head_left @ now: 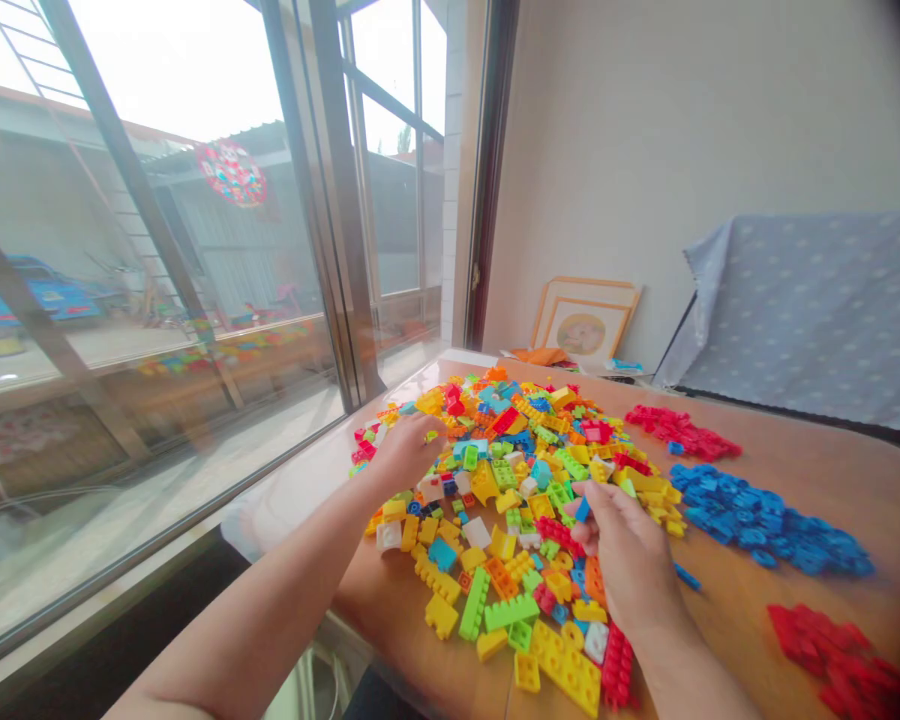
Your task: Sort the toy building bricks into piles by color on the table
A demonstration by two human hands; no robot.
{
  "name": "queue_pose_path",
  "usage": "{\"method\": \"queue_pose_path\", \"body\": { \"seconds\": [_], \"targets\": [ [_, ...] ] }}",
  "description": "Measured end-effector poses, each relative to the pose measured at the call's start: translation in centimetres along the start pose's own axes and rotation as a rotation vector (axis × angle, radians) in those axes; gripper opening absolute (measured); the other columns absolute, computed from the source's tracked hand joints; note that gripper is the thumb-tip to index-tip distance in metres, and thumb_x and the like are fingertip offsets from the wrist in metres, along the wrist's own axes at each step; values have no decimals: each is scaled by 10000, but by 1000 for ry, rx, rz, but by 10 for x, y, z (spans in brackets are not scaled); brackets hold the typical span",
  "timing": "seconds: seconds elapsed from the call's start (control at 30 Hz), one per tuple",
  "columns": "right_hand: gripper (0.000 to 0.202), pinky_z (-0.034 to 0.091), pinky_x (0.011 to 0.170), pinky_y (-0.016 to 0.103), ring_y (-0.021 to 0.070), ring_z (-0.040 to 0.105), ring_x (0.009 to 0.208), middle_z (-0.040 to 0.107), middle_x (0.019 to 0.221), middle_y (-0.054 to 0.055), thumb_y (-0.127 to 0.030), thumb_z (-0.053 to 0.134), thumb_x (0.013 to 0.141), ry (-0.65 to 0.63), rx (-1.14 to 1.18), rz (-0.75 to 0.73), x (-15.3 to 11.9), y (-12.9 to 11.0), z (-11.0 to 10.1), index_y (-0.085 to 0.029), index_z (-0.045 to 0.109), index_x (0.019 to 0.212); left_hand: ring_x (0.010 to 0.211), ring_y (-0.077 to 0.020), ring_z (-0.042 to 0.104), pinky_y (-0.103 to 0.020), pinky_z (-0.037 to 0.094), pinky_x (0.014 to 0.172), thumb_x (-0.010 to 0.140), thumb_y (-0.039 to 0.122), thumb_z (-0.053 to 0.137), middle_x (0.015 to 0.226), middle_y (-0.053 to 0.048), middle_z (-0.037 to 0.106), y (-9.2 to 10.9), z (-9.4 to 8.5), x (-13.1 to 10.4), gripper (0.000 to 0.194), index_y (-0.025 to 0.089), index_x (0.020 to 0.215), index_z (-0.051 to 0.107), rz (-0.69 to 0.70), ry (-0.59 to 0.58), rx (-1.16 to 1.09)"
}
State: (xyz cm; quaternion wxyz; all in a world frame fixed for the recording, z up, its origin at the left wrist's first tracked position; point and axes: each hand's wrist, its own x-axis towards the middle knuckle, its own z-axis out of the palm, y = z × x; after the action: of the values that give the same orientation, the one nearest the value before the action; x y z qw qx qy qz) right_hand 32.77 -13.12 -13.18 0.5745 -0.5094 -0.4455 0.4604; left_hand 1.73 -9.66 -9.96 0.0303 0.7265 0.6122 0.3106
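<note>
A large mixed pile of toy building bricks [502,475] in yellow, green, red, orange, white and blue covers the middle of the table. My right hand [630,550] is closed at the pile's right side, with a small blue brick [583,510] pinched between thumb and fingers. On the pile's left side, my left hand [407,452] reaches in among the bricks, back of the hand up. Its fingertips are mostly hidden, so whether they grip a brick does not show.
Sorted on the wooden table [727,620] lie a blue brick heap [772,515], a far red heap [679,432] and a near red heap [832,655]. One blue piece [688,577] lies apart. Windows [157,300] line the left; a dotted cloth [817,310] hangs behind.
</note>
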Motion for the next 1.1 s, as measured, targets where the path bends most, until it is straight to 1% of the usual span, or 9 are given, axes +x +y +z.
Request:
{"method": "queue_pose_path", "body": {
  "seconds": [0.1,0.17,0.27,0.43,0.7,0.8,0.9,1.03,1.1],
  "targets": [
    [483,444,501,253,136,578,579,727,847,47,-644,706,806,-6,-15,10,-1,-1,1,-199,716,993,1106,-290,584,-400,435,972,928,282,501,1130,-87,705,-35,-15,5,274,251,1037,750,-256,21,317],
    [498,451,502,262,148,587,583,727,834,43,-650,708,797,-9,-28,17,-1,-1,2,-201,722,1012,1105,-343,567,-457,425,945,892,271,518,1127,-118,700,-53,-21,5,279,241,1012,768,-342,12,387],
    [511,449,501,265,155,588,581,726,826,40,-655,707,796,-14,-45,16,0,0,3,-200,720,1029,1109,-386,547,-498,406,918,828,266,566,1103,-138,699,-69,-22,4,261,248,955,793,-410,-23,436],
    [489,446,520,249,140,582,598,723,857,42,-633,697,825,-23,-38,16,-1,-1,3,-196,710,1044,1140,-394,521,-506,383,922,764,266,605,1118,-146,699,-75,-16,7,265,273,929,813,-437,-83,488],
    [482,412,488,234,121,556,570,714,854,42,-623,713,815,5,7,13,0,-1,3,-191,705,1029,1121,-379,514,-490,379,927,759,260,608,1056,-165,701,-72,-15,19,187,213,795,785,-375,-134,525],
    [475,403,480,223,117,544,562,706,836,38,-611,719,813,3,21,31,0,-2,4,-193,706,1038,1105,-378,540,-490,391,920,785,249,587,1059,-171,704,-65,-19,20,191,194,805,768,-351,-135,513],
    [443,352,451,195,102,510,540,684,786,22,-554,739,816,-30,104,75,0,-2,5,-199,698,1079,1046,-356,592,-474,409,898,845,257,537,997,-160,723,-48,-21,18,217,185,840,742,-318,-132,470],
    [388,284,421,181,97,472,520,650,725,7,-426,764,803,-196,300,220,-1,-3,4,-202,678,1108,967,-281,647,-394,431,853,946,313,473,984,-82,746,1,-15,6,252,246,992,712,-180,-146,345],
    [324,277,421,181,95,464,526,651,740,16,-406,735,822,-298,368,328,-3,-4,3,-200,681,1067,936,-253,656,-353,440,808,962,304,489,983,-66,745,34,-8,-4,223,257,1021,698,-5,-159,154]
  ]
}}
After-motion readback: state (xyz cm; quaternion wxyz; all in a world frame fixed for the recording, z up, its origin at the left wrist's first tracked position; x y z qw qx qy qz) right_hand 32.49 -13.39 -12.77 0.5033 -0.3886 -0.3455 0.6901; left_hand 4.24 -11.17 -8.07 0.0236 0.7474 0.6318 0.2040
